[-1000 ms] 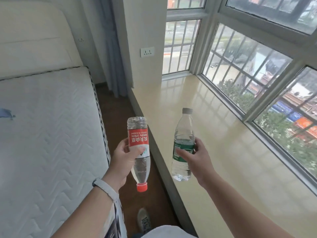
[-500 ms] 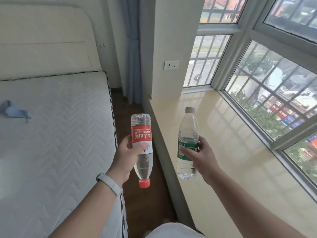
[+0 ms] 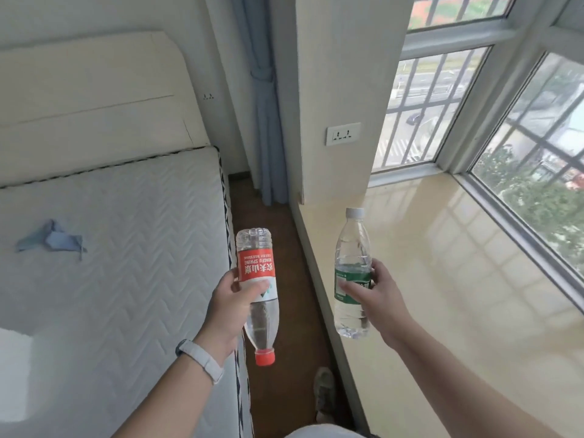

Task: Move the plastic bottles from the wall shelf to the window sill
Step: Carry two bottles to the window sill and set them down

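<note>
Where the bottles are: both in the air, neither resting on the window sill (image 3: 458, 279)
Red-label bottle (image 3: 256, 267): upside down, red cap lowest, over the floor strip (image 3: 284, 241) between mattress (image 3: 110, 279) and sill
Green-label bottle (image 3: 352, 270): upright, white cap on top, over the sill's near edge
Contents: both are see-through plastic, and I cannot tell how full they are
Left hand (image 3: 230, 308): fingers and thumb wrapped round the red-label bottle at the label's lower edge, with a pale wristband (image 3: 202, 358) on the wrist
Right hand (image 3: 379, 298): fingers curled round the green label
Count: two bottles, two caps, two hands
Sill: glossy cream, running under the barred window (image 3: 537, 147)
Around: one wall socket (image 3: 343, 133), one blue curtain (image 3: 264, 105), one blue cloth (image 3: 52, 240) on the mattress, one shoe (image 3: 324, 393) on the floor
</note>
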The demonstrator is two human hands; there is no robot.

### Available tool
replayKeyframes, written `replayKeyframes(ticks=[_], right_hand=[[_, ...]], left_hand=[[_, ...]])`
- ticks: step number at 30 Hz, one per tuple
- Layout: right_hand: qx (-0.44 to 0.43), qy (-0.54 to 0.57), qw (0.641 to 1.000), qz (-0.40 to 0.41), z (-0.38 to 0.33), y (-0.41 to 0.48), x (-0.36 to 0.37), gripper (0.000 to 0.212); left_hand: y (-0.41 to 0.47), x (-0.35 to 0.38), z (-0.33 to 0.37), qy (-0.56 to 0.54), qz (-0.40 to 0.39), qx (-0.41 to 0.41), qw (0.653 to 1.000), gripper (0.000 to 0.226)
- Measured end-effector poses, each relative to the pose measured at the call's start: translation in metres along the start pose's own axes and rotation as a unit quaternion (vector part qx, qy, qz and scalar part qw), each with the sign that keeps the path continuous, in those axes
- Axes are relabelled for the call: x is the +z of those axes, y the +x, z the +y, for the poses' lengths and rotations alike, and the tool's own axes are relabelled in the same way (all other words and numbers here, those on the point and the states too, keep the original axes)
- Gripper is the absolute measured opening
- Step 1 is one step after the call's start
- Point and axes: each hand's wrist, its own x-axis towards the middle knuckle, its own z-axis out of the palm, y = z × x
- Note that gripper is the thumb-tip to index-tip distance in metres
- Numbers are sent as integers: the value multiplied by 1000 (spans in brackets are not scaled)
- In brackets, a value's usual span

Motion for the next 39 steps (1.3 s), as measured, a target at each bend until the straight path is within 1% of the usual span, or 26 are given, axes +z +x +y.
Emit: replayKeyframes(ticks=[3,9,14,18,23,29,32,35,39], right_hand=[[-4,13,1000,17,-12,53,-16,43],[10,56,997,56,-19,128,-52,55],[26,78,993,87,-15,153,-67,46],[27,83,991,102,-23,166,-70,43],[42,81,989,120,-27,185,-65,41],[54,60,985,151,-37,219,-48,47],[70,52,980,178,-43,238,-37,49],[82,49,975,202,-53,256,-28,48],[81,19,969,233,-76,298,-15,50]], left_hand=[[48,26,31,22,3,9,1000,38],[115,94,64,52,-43,-2,998,37],[147,128,80,78,-79,-7,994,37],[168,136,93,83,-84,-9,993,37],[200,142,101,75,-113,-9,991,38],[256,143,101,60,-148,-39,986,36],[293,144,105,59,-175,-48,982,34],[328,147,115,69,-213,-47,973,30],[383,152,128,62,-263,-55,961,33]])
